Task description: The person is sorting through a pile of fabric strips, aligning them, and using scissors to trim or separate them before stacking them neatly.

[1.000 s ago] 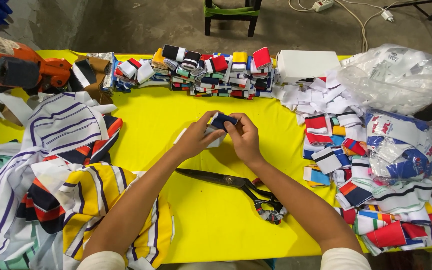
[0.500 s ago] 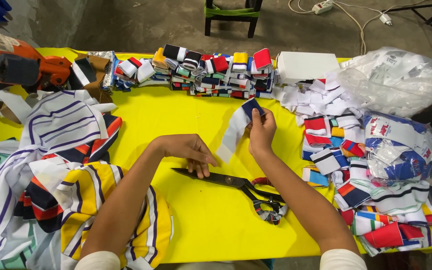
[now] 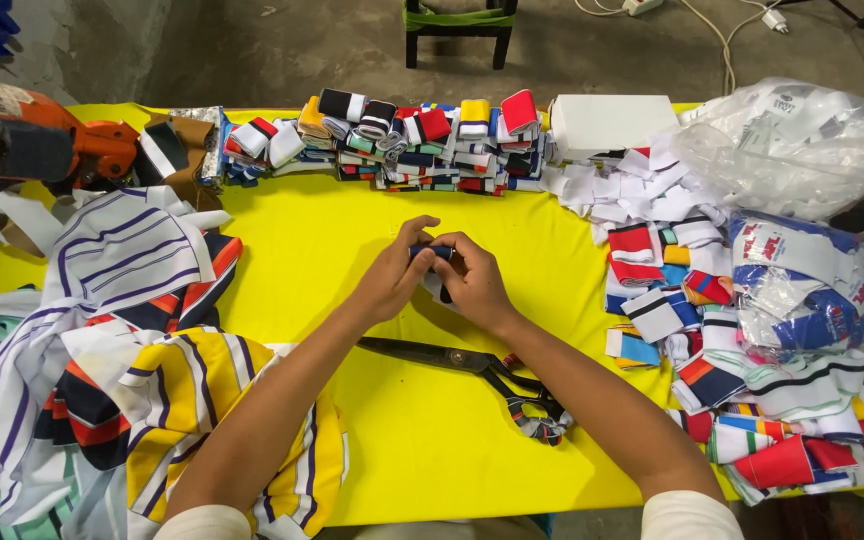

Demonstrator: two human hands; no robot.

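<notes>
My left hand (image 3: 399, 272) and my right hand (image 3: 471, 281) meet over the middle of the yellow table (image 3: 312, 250). Together they pinch a small folded strip of dark blue and white knit fabric (image 3: 436, 254), mostly hidden by the fingers. Black scissors (image 3: 472, 365) lie shut on the table just below my right forearm, their handles wrapped in cloth.
A row of folded coloured fabric strips (image 3: 412, 140) lines the far edge beside a white box (image 3: 612, 122). Loose strips (image 3: 752, 380) and clear plastic bags (image 3: 792, 150) fill the right side. Striped cloth pieces (image 3: 122, 350) pile on the left, near an orange machine (image 3: 32, 140).
My right hand had lifted the strip up and away while my left hand rested near the scissors. Both hands have come back together on the strip at the table's middle.
</notes>
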